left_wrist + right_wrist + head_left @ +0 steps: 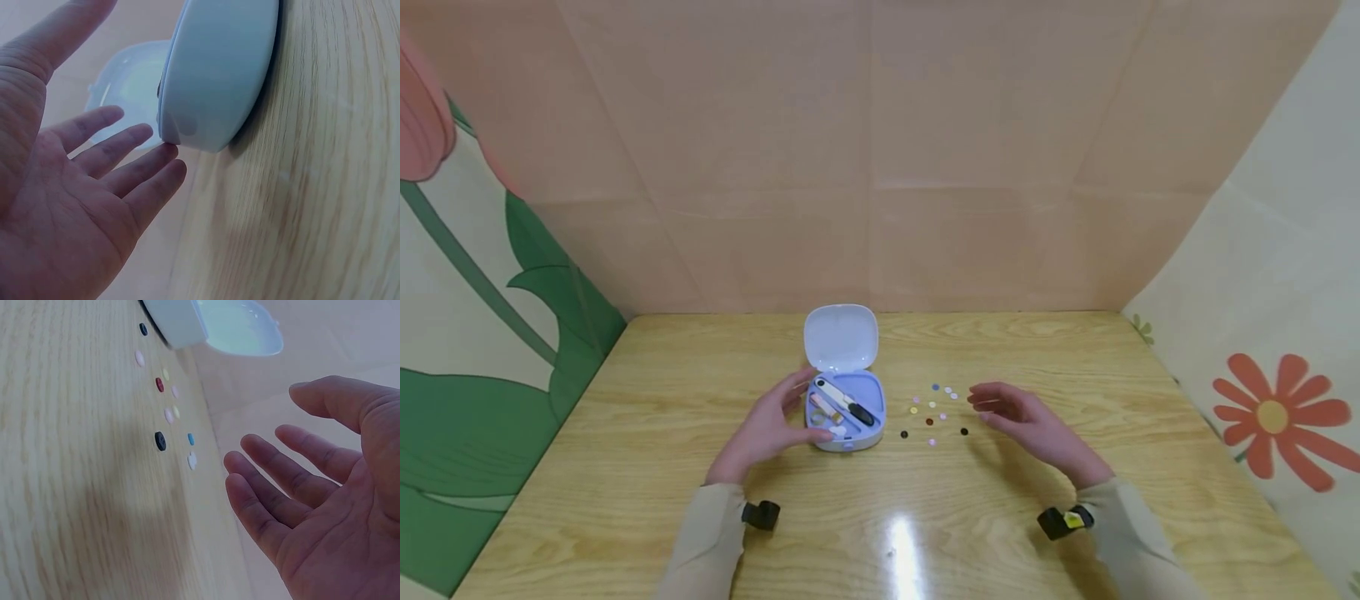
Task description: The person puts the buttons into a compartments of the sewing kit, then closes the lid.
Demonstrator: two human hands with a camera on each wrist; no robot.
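A blue and white sewing box (868,440) stands on the table with its lid (841,337) raised at the back. In its tray lies a white tool with a black end (861,413), beside several small items too small to identify. My left hand (769,425) spans the box's left side, thumb along the front edge; in the left wrist view its extended fingertips (170,150) are at the rim. Several small buttons (929,422) in various colours are scattered right of the box. Just beyond them, my right hand (1022,418) hovers with relaxed fingers, holding nothing.
The wooden table (820,525) ends at a pinkish hanging sheet (865,167) behind. Patterned cloth with a large red flower (1272,415) borders the right side, and green leaves are on the left cloth (467,433).
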